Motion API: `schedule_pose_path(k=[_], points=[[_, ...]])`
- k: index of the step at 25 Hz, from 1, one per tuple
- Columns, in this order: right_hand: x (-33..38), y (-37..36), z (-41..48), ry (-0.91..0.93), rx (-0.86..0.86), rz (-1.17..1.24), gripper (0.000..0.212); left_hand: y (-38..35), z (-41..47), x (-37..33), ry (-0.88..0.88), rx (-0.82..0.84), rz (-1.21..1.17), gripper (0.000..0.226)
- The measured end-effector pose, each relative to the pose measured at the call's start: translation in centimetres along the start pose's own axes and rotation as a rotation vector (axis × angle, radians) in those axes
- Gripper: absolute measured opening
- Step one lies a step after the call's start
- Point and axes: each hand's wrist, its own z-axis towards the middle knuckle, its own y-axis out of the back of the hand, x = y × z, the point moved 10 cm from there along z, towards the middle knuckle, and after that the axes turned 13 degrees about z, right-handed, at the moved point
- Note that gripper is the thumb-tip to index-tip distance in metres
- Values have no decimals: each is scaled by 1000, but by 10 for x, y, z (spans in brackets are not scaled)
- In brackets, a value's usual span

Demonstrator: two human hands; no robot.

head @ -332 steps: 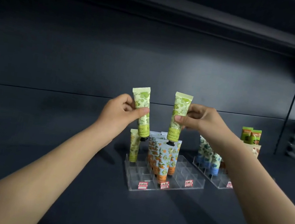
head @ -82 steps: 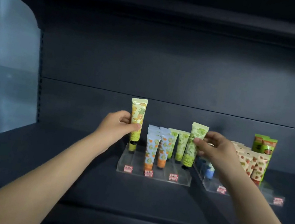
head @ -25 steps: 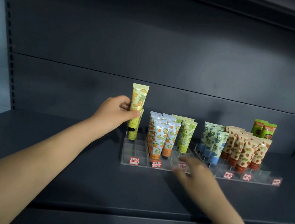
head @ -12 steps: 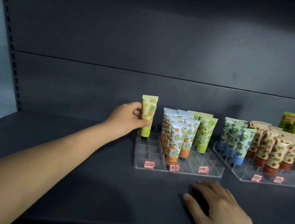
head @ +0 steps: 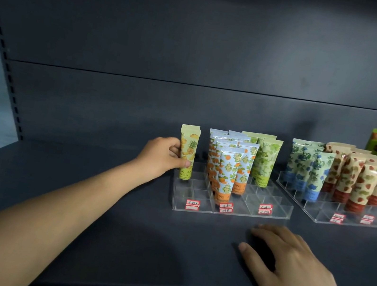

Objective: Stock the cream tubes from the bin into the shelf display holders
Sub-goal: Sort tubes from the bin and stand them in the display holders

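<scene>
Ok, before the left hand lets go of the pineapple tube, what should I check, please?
1. The pineapple tube stands upright: ok.
2. Its cap sits fully down in a cell of the left holder: cannot tell.
3. The left hand grips it with thumb and fingers: ok.
4. The right hand is apart from the holder, resting on the shelf: ok.
5. The orange tubes beside it are upright, not touched: ok.
</scene>
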Motion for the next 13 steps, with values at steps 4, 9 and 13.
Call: schedule_pose_path(k=[4, 9, 13], points=[[-1, -1, 0, -1, 10, -4, 44, -1, -2, -1, -10, -5, 33, 25], [-3, -1, -1, 1, 6, -3, 43, -5, -6, 1, -19, 13, 93, 25], [-5, -2, -1, -7, -3, 13, 42, 2, -12, 3, 8, 9, 113, 28]])
